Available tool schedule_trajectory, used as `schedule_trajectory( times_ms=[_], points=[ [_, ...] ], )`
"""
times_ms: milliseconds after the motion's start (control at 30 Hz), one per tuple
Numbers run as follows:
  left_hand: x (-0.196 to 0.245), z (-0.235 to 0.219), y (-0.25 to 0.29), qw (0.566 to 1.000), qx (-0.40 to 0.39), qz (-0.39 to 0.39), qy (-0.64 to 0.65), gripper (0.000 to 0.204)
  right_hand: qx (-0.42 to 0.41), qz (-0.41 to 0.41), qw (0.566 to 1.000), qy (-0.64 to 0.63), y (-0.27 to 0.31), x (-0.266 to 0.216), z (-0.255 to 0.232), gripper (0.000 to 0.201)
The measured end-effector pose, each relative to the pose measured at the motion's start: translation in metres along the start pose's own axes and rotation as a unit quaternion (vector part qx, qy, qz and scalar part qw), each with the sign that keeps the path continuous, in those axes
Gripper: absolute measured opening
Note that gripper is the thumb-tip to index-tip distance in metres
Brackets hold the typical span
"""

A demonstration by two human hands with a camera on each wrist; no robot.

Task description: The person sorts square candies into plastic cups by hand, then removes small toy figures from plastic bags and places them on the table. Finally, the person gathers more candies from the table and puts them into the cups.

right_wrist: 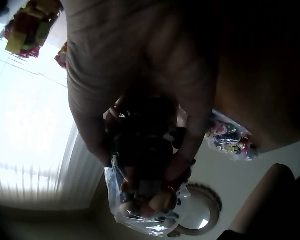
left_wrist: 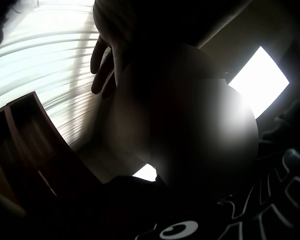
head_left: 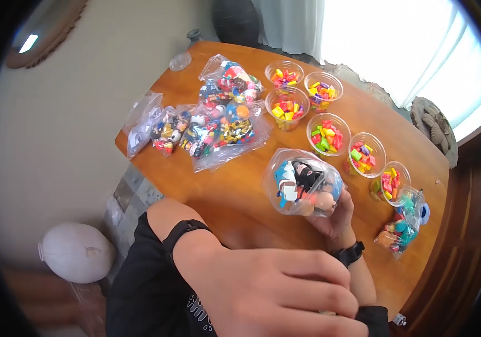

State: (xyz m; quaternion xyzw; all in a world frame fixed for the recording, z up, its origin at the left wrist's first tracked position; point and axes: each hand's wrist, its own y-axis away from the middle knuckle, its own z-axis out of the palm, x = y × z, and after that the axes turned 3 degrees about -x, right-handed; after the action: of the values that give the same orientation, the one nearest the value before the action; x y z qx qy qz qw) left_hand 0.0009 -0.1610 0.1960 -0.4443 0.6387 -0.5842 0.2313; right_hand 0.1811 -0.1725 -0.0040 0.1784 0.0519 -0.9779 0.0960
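My right hand (head_left: 337, 218) grips a clear plastic bag of toy figures (head_left: 302, 182) from its right side, above the table. A blue-and-white figure and a black one show through the plastic. In the right wrist view, my fingers and thumb curl round the bag (right_wrist: 147, 200), whose lower end hangs past them. My left hand (head_left: 291, 292) is raised close to the head camera, its back facing up and its fingers loosely bent. In the left wrist view, the dark left hand (left_wrist: 107, 60) has fingers hanging loosely with nothing held.
Several clear cups of small bright pieces (head_left: 328, 135) form a line along the table's far right side. Several bags of toy figures (head_left: 218, 121) lie at the left. Another bag with teal figures (head_left: 402, 227) sits near the right edge of the wooden table (head_left: 223, 194).
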Motion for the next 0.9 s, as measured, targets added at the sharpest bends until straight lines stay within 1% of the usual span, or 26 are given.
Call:
schedule_trajectory(
  times_ms=[33,67,100,133,167,200,267,300,367,400,433,467,500,533,567,600,633,667,700,767,800,833,867,900],
  points=[
    [-0.002,0.000,0.000,1.000,0.002,0.008,0.008,0.037,0.014,-0.001,1.000,0.017,0.002,0.000,-0.001,0.087],
    [-0.001,0.001,0.000,1.000,0.016,-0.003,0.016,0.040,0.026,-0.001,0.999,0.034,0.003,0.000,-0.002,0.090],
    [-0.002,0.000,0.000,1.000,0.011,-0.008,0.026,0.042,0.029,-0.003,0.999,0.034,0.004,-0.001,-0.004,0.090],
    [-0.002,-0.001,0.001,0.999,0.005,-0.012,0.037,0.044,0.019,-0.001,0.999,0.027,0.004,0.000,-0.006,0.094],
    [-0.004,-0.005,0.001,0.999,-0.014,-0.008,0.044,0.043,0.006,0.003,1.000,0.018,0.003,0.002,-0.008,0.098],
    [-0.006,-0.009,0.000,0.998,-0.034,-0.004,0.051,0.043,0.029,0.019,0.998,0.054,0.005,-0.001,-0.004,0.104],
    [-0.008,-0.017,-0.001,0.999,-0.015,0.010,0.047,0.031,0.023,0.021,0.999,0.045,0.005,0.000,-0.010,0.104],
    [-0.011,-0.026,0.000,0.998,-0.024,0.007,0.063,0.027,0.023,0.014,0.999,0.037,0.006,-0.001,-0.013,0.104],
    [-0.010,-0.061,0.010,0.992,-0.077,-0.051,0.088,0.021,0.036,0.007,0.998,0.060,0.010,-0.003,-0.018,0.106],
    [-0.013,-0.074,0.018,0.989,-0.090,-0.090,0.073,0.018,0.039,0.002,0.997,0.062,0.011,-0.002,-0.017,0.107],
    [-0.014,-0.083,0.025,0.987,-0.079,-0.135,0.038,0.018,0.042,-0.002,0.997,0.065,0.010,-0.002,-0.017,0.108],
    [-0.022,-0.090,0.033,0.977,-0.126,-0.170,-0.035,0.026,0.034,-0.006,0.998,0.054,0.011,-0.001,-0.018,0.106],
    [-0.032,-0.096,0.041,0.958,-0.171,-0.205,-0.110,0.039,0.036,-0.007,0.998,0.057,0.010,-0.002,-0.014,0.106],
    [-0.042,-0.094,0.045,0.958,-0.169,-0.204,-0.108,0.039,0.040,-0.009,0.997,0.065,0.009,-0.003,-0.007,0.104],
    [-0.053,-0.090,0.046,0.945,-0.196,-0.220,-0.139,0.050,0.044,-0.011,0.996,0.073,0.007,-0.004,-0.001,0.103],
    [-0.061,-0.090,0.053,0.939,-0.209,-0.227,-0.153,0.056,0.045,-0.012,0.996,0.074,0.007,-0.003,0.002,0.103],
    [-0.068,-0.090,0.060,0.932,-0.223,-0.233,-0.168,0.062,0.041,-0.021,0.999,0.006,0.007,-0.001,0.004,0.098],
    [-0.076,-0.091,0.073,0.936,-0.214,-0.233,-0.151,0.064,0.035,-0.033,0.997,-0.060,0.007,-0.002,0.005,0.093],
    [-0.083,-0.090,0.082,0.941,-0.206,-0.232,-0.133,0.066,0.035,-0.039,0.997,-0.056,0.008,-0.003,0.005,0.093],
    [-0.088,-0.090,0.096,0.945,-0.197,-0.235,-0.115,0.063,0.099,-0.012,0.989,0.110,0.012,-0.007,0.004,0.094],
    [-0.092,-0.089,0.103,0.947,-0.179,-0.248,-0.093,0.064,0.101,-0.036,0.987,0.115,0.009,-0.005,0.006,0.086],
    [-0.098,-0.089,0.109,0.949,-0.162,-0.262,-0.072,0.066,0.104,-0.040,0.987,0.117,0.007,-0.003,0.007,0.086],
    [-0.104,-0.092,0.113,0.944,-0.178,-0.270,-0.068,0.076,0.133,-0.067,0.979,0.139,0.004,0.001,0.008,0.085],
    [-0.108,-0.091,0.120,0.944,-0.180,-0.269,-0.064,0.076,0.162,-0.094,0.969,0.159,0.003,0.005,0.010,0.085]
  ],
)
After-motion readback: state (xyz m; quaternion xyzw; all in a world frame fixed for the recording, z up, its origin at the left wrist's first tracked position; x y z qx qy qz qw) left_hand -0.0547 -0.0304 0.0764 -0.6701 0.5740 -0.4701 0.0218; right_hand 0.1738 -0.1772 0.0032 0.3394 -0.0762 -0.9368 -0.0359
